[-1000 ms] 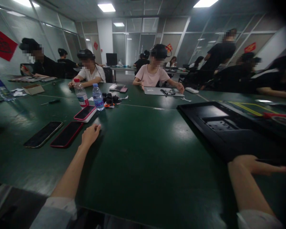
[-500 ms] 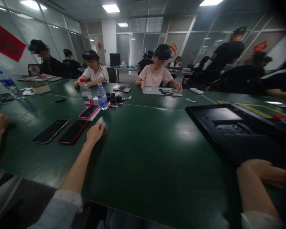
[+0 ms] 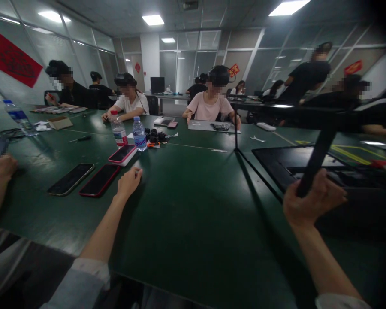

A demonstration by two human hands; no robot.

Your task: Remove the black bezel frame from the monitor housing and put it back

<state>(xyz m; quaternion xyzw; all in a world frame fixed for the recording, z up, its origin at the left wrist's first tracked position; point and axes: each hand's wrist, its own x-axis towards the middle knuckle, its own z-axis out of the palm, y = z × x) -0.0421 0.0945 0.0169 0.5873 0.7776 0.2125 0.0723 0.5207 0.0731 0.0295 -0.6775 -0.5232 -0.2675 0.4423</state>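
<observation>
My right hand (image 3: 309, 204) grips one side of a thin black rectangular frame (image 3: 320, 152), which looks like a monitor bezel. The frame is tilted up above the table, and one lower corner comes down near the table's middle. Behind and below it lies a large black plastic panel (image 3: 272, 161) with recesses, partly covered by the frame and my hand. My left hand (image 3: 128, 182) rests on the table with curled fingers, and nothing shows in it. Beside it lie a phone with a red edge (image 3: 99, 180) and a pink-edged phone (image 3: 122, 153) on a white object.
On the green table (image 3: 186, 214) stand a red-capped bottle (image 3: 118, 131) and a blue-capped bottle (image 3: 139, 135). Another phone (image 3: 70, 179) and a screwdriver (image 3: 83, 138) lie to the left. A neighbour's hand (image 3: 1, 169) holds something at the left edge. Several people sit opposite.
My right hand has risen from the panel's near edge and moved leftward, lifting the black frame into view. My left hand stays in place. The view has tilted slightly upward.
</observation>
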